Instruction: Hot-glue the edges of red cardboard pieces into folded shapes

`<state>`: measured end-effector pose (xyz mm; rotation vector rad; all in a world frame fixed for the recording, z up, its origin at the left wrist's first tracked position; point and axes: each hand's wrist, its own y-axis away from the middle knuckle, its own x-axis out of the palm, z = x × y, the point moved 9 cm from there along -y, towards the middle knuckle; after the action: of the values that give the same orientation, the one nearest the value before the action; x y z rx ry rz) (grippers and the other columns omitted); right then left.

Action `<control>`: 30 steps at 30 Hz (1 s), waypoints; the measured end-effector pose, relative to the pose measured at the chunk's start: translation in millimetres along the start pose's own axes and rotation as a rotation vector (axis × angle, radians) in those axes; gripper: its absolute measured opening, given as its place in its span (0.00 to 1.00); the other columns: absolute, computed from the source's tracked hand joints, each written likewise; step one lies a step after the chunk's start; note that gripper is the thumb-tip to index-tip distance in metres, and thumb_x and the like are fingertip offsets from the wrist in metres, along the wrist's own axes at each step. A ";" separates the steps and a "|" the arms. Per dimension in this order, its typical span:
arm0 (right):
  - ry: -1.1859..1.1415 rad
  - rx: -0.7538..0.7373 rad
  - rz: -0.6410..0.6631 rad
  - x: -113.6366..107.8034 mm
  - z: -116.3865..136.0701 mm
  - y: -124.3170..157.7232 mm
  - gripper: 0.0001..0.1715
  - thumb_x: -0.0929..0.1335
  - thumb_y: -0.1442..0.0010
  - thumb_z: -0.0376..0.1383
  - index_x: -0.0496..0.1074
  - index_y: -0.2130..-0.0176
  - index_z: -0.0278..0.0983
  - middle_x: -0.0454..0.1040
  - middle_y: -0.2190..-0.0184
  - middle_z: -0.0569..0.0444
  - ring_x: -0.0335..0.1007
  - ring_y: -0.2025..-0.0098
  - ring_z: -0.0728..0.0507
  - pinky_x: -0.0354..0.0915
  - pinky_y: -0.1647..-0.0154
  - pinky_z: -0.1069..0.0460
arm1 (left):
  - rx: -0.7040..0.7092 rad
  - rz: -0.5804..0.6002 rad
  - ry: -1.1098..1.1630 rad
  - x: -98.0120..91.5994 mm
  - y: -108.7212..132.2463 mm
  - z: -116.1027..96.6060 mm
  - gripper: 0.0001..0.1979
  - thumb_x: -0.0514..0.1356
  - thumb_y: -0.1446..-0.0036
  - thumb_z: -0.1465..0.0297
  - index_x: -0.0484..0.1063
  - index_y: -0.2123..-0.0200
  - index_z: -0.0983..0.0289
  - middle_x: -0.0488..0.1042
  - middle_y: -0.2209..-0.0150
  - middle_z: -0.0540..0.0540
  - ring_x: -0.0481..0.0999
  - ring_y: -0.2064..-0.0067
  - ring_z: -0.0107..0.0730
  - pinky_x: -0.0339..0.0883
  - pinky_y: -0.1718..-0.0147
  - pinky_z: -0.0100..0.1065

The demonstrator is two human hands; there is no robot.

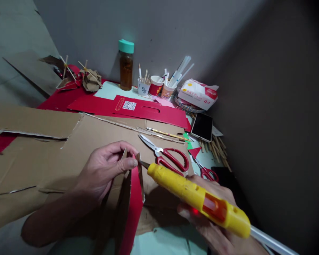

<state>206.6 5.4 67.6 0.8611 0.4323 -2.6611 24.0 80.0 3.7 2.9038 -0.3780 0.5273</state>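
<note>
My left hand (106,168) pinches the upper end of a folded red cardboard piece (135,202) between thumb and fingers. The piece stands on edge, with brown cardboard flaps showing on its inner sides. My right hand (215,212) is wrapped round a yellow hot glue gun (186,187), with a clear glue stick (271,241) poking out of its back end. The gun's dark nozzle points left, at the top of the red piece near my left thumb; I cannot tell whether it touches. A small red light glows on the gun.
Red-handled scissors (159,150) and a pencil (167,133) lie on brown cardboard (95,132). Behind are a red strip (149,109), a bottle of brown liquid (126,67), paper cups (156,86) and a tissue pack (198,94). At right lie a phone (202,126) and smaller scissors (207,173).
</note>
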 end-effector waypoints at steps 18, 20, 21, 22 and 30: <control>-0.004 -0.052 -0.033 -1.9 6.5 -2.9 0.11 0.70 0.36 0.37 0.63 0.64 0.45 0.66 0.72 0.60 0.64 0.74 0.46 0.59 0.74 0.52 | -0.059 -0.004 -0.027 0.3 3.1 4.8 0.09 0.76 0.55 0.64 0.82 0.72 0.57 0.73 0.74 0.48 0.72 0.73 0.24 0.69 0.74 0.20; -0.022 -0.013 -0.033 -3.0 4.8 -2.7 0.11 0.70 0.35 0.41 0.64 0.66 0.45 0.67 0.72 0.59 0.65 0.74 0.46 0.61 0.74 0.52 | -0.077 -0.014 -0.013 -1.5 4.0 5.5 0.09 0.76 0.55 0.64 0.81 0.71 0.58 0.73 0.74 0.47 0.71 0.74 0.23 0.69 0.74 0.20; -0.025 -0.005 -0.034 -4.2 5.1 -1.6 0.11 0.69 0.34 0.44 0.66 0.66 0.45 0.68 0.72 0.59 0.67 0.74 0.46 0.63 0.73 0.51 | -0.085 -0.023 -0.010 -2.4 4.5 5.4 0.09 0.76 0.55 0.64 0.81 0.70 0.58 0.73 0.74 0.47 0.71 0.74 0.23 0.68 0.74 0.20; -0.019 0.010 -0.036 -5.6 4.9 0.3 0.11 0.68 0.33 0.46 0.68 0.66 0.45 0.70 0.72 0.58 0.69 0.73 0.45 0.65 0.71 0.51 | -0.089 -0.028 -0.012 -2.9 4.9 4.8 0.09 0.76 0.54 0.64 0.81 0.70 0.58 0.73 0.74 0.47 0.71 0.74 0.22 0.68 0.74 0.20; -0.279 0.376 -0.091 -23.2 -22.2 33.6 0.22 0.65 0.33 0.54 0.80 0.51 0.48 0.81 0.55 0.50 0.75 0.46 0.35 0.68 0.40 0.41 | -0.043 -0.125 -0.033 -2.2 5.1 -8.7 0.13 0.77 0.59 0.63 0.80 0.73 0.61 0.73 0.73 0.48 0.68 0.72 0.23 0.66 0.73 0.18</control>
<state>248.6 -12.2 58.3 0.5573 -0.1032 -2.9396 17.8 77.4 11.5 2.8742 -0.2070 0.4468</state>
